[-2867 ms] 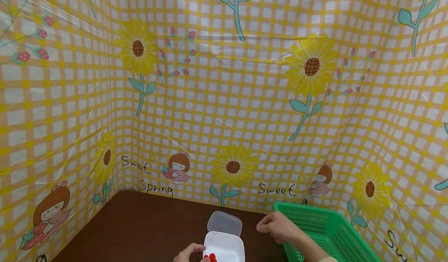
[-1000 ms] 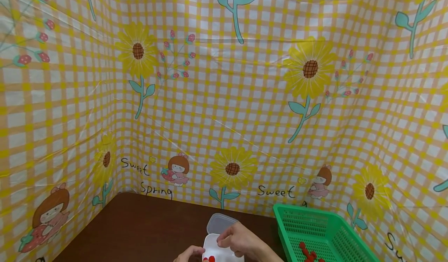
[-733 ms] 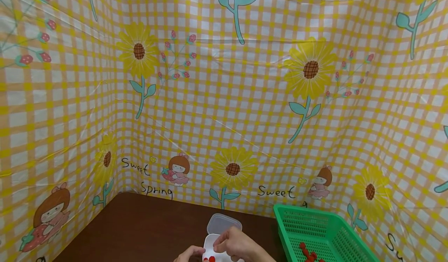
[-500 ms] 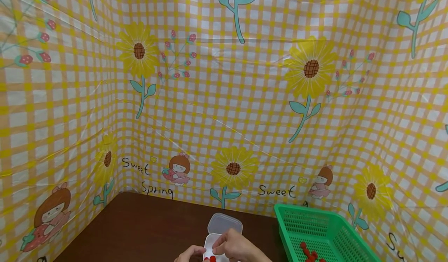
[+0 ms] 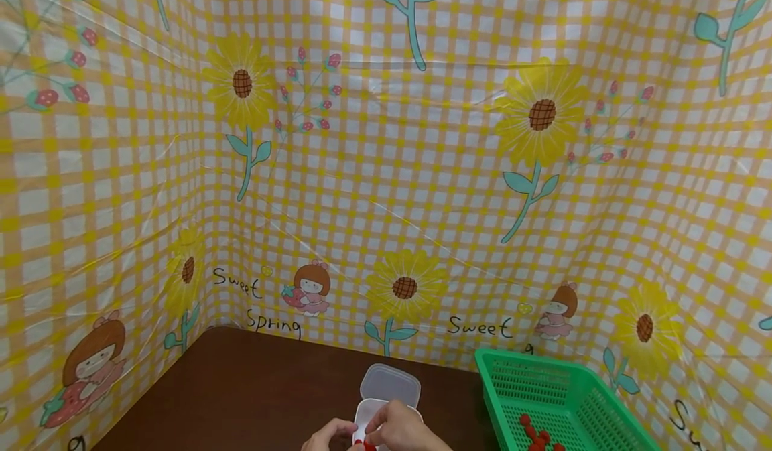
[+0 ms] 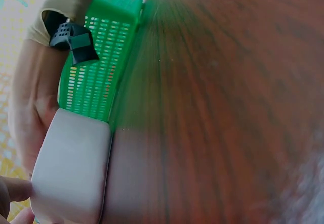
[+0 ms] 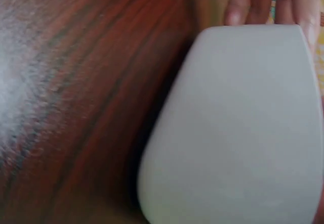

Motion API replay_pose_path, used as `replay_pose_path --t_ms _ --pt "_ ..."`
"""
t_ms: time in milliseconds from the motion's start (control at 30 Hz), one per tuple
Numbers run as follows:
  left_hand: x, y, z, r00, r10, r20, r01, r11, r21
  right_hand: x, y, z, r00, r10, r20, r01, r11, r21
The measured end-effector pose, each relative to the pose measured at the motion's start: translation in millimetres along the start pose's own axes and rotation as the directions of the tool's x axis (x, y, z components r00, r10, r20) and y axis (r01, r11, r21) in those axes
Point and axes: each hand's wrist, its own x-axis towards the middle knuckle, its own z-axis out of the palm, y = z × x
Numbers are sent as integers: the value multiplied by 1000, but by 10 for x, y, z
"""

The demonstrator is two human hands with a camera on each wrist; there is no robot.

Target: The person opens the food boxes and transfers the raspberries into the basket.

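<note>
A white plastic box stands at the bottom middle of the head view, with small red knobbly balls at its near left. My left hand holds the box's left side, its fingertips on the wall in the left wrist view. Over the box is my right hand, thumb and finger brought together at a red ball and hiding most of the inside. The box's pale outer wall fills much of the right wrist view, with left-hand fingers beyond it.
Just behind the box lies a translucent lid on the dark wooden table. To the right stands a green perforated basket holding several red balls. Checked, flower-printed cloth walls in the table.
My right hand has come from the green basket's left edge over to the white box, then edged left and lower toward the red balls. The left hand stays at the box's side.
</note>
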Motion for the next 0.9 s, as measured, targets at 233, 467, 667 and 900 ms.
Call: replay_pose_path --t_ms 233,467,667,900 --pt "1 5 -7 999 -24 27 24 1000 10 -22 -13 81 1000 -2 -16 2 1000 1" --pt "2 33 -10 999 -31 19 31 1000 5 -22 6 125 1000 -11 -15 11 1000 25" --pt "9 61 -8 999 -45 12 45 999 11 -24 -3 129 999 -17 -33 19 998 62" --pt "27 26 1 998 -56 3 56 998 24 -34 -43 103 998 -3 -55 4 1000 23"
